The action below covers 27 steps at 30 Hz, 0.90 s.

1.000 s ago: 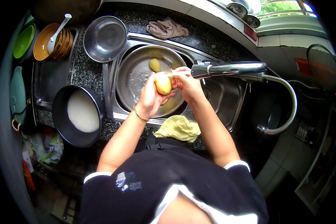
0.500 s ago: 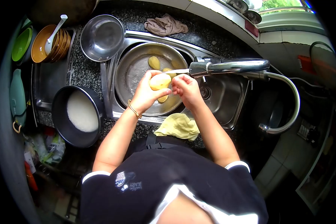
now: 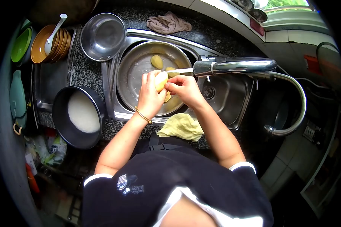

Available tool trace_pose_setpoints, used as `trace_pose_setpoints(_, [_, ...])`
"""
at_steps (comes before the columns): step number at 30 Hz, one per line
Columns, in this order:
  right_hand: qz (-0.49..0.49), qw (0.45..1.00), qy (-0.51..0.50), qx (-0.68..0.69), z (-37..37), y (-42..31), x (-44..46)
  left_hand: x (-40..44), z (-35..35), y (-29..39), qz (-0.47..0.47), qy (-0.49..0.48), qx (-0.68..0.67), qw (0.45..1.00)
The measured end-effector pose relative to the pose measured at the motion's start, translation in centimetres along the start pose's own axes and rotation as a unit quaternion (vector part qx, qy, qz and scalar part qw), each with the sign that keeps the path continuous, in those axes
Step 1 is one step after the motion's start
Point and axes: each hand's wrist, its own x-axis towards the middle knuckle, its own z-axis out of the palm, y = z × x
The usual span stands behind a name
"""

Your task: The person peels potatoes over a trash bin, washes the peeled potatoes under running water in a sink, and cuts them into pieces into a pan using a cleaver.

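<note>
In my left hand (image 3: 149, 94) is a pale yellow potato (image 3: 161, 81), gripped between fingers and thumb over the basin. My right hand (image 3: 186, 90) has its thumb and bent fingers pinched at the potato's right side. Below them sits a wide metal basin (image 3: 129, 77) in the left sink bowl. It contains more potatoes, one of them (image 3: 156, 61) near the back and another (image 3: 172, 72) just behind my hands. A thin stream of water (image 3: 181, 70) runs from the faucet (image 3: 231, 67) close to the held potato.
The right sink bowl (image 3: 229, 104) adjoins the basin. A yellow cloth (image 3: 181, 127) lies on the front edge, a brown rag (image 3: 168, 23) behind. To the left stand a saucepan (image 3: 103, 37), a black pot (image 3: 57, 123) holding white contents, and stacked orange bowls (image 3: 39, 45).
The potato in my left hand has turned more upright. My left hand has rotated, its back now facing up more. My right fingers have moved left onto the potato.
</note>
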Motion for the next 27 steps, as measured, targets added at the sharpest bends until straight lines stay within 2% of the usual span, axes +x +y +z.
trace_pose_setpoints(5, [0.004, 1.000, -0.012, 0.014, 0.0, 0.6, 0.3, -0.1, 0.2, -0.3, 0.000, 0.017, -0.030, 0.999])
trace_pose_setpoints(7, [0.000, 1.000, -0.008, -0.006, 0.3, 0.7, 0.4, -0.2, 0.3, -0.2, -0.052, 0.002, -0.084, 0.995])
trace_pose_setpoints(11, [-0.041, 0.995, 0.046, -0.079, 1.0, 0.7, 0.5, 0.0, 0.6, -0.6, -0.039, 0.012, -0.065, 0.997])
trace_pose_setpoints(14, [-0.078, 0.989, 0.080, -0.095, 1.2, 1.1, 0.7, 0.5, 0.3, -0.7, -0.051, 0.010, -0.113, 0.992])
trace_pose_setpoints(15, [-0.054, 0.997, 0.056, 0.021, 1.0, 1.0, 0.7, 0.6, 0.2, -0.7, -0.041, 0.009, -0.133, 0.990])
trace_pose_setpoints(17, [-0.030, 0.975, 0.033, 0.216, 0.7, 1.7, 0.9, 0.8, 0.2, -1.6, -0.044, 0.004, -0.177, 0.983])
trace_pose_setpoints(21, [-0.009, 0.951, 0.021, 0.308, 0.5, 0.9, 0.6, 0.5, -0.1, -1.9, -0.059, -0.017, -0.191, 0.980])
trace_pose_setpoints(24, [-0.019, 0.962, -0.013, 0.272, 0.4, 1.0, 0.4, 0.4, -0.2, -1.3, -0.041, -0.008, -0.114, 0.993])
trace_pose_setpoints(26, [-0.016, 0.982, -0.037, 0.187, 0.9, 0.3, 0.1, 0.4, -0.1, -1.4, 0.052, 0.057, 0.033, 0.996])
trace_pose_setpoints(27, [-0.015, 0.987, -0.042, 0.155, 1.1, -0.1, 0.0, 0.3, -0.1, -1.3, 0.052, 0.056, 0.033, 0.997])
